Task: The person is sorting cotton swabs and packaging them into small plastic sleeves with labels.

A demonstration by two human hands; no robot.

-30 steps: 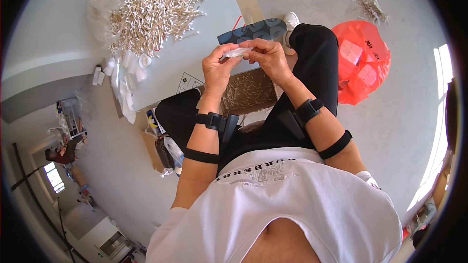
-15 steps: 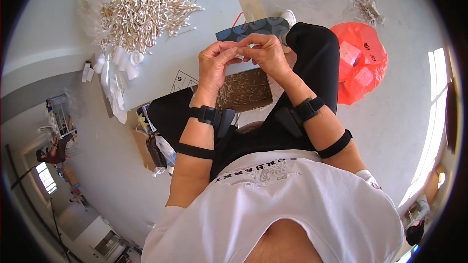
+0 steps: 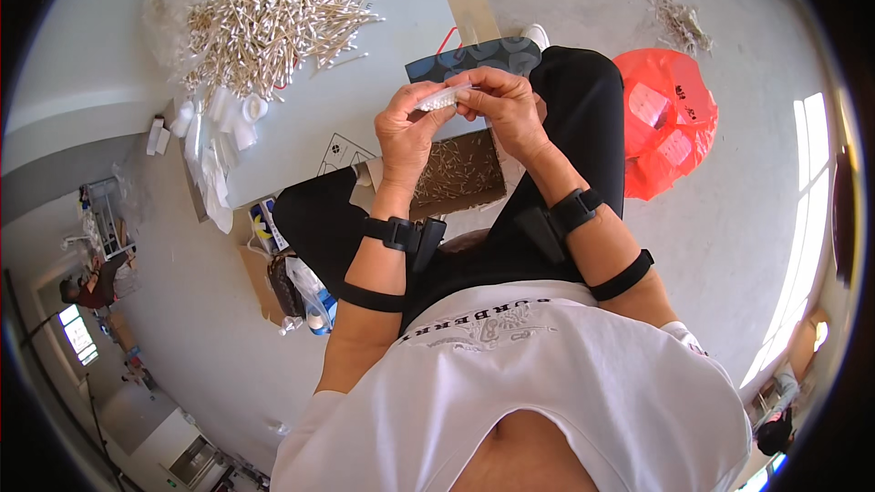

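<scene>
Half a second ago the fingers mostly hid the clear packet; now its white swab tips show between both hands, so the contents can be checked by eye. The left hand and right hand each pinch one end, fingers closed. Count: one held packet, one open carton just nearer, one red bag at right; swabs heaped far left on the bench, uncountable.

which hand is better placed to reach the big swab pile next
Likely the left hand: it is nearer the swab pile, while the right hand sits farther across; both hold the small packet.
</scene>
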